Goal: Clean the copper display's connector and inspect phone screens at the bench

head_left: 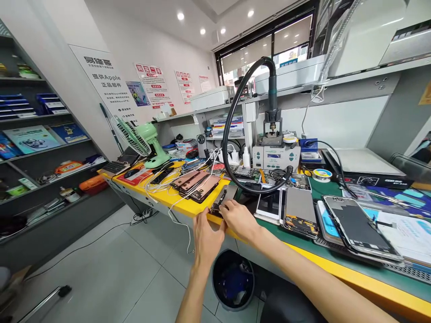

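Observation:
A phone screen point(230, 192), grey-backed with dark parts along its near end, lies at the front edge of the workbench. My left hand point(207, 237) pinches its near corner from the front, thumb and forefinger closing on the edge. From the right, my right hand point(239, 218) bends over the same end, its fingers curled down onto the dark parts. The fingertips partly hide what they grip. Just right of my hands lie a white-framed phone point(270, 205) and another grey-backed phone screen point(301, 210). Several rose-gold phone backs point(205, 187) are stacked to the left.
A hot-air station point(276, 157) stands behind, its black hose point(226, 134) arching down over the bench. Loose white cables point(171, 211) hang off the front edge. Below sits a bin point(233, 280). A green fan point(153, 143) and solder spool point(322, 175) are farther off.

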{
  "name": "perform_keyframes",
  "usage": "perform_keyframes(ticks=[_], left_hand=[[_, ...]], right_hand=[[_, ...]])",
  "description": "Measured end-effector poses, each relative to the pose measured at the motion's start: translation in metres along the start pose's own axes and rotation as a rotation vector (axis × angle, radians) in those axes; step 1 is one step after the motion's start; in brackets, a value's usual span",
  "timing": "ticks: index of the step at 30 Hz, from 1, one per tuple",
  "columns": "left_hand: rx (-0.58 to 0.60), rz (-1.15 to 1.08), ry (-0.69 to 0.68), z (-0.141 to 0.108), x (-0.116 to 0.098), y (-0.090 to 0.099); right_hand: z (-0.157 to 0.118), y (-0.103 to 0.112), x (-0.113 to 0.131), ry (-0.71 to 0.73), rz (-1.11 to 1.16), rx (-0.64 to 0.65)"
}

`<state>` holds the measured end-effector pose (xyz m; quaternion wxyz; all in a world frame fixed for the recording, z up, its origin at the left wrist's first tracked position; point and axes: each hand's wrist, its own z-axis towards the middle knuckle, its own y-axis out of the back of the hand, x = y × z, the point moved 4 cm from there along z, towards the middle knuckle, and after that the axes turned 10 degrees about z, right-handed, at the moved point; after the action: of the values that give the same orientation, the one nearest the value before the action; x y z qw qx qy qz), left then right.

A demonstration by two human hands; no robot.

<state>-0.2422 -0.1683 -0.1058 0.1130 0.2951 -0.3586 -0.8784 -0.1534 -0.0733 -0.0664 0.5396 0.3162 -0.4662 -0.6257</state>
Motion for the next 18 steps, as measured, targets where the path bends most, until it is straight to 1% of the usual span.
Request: perform_keyframes(ticks=[5,9,13,18], left_hand=[[-0.009,-0.043,-0.015,-0.003,0.002,0.0],[-0.011,-0.04,-0.05,-0.004,0.003,0.0],[-0.007,-0.002,-0.105,-0.004,0.002,0.0],[0.003,0.073,-0.144,-0.007,0.001,-0.002]], right_hand=[[0.005,0.002,0.004,0.013,-0.04,0.093],[0.007,0.002,0.009,0.022,-0.065,0.135],[0.007,0.001,0.013,0.034,-0.086,0.129],[0.006,0.001,0.014,0.035,-0.097,0.083]])
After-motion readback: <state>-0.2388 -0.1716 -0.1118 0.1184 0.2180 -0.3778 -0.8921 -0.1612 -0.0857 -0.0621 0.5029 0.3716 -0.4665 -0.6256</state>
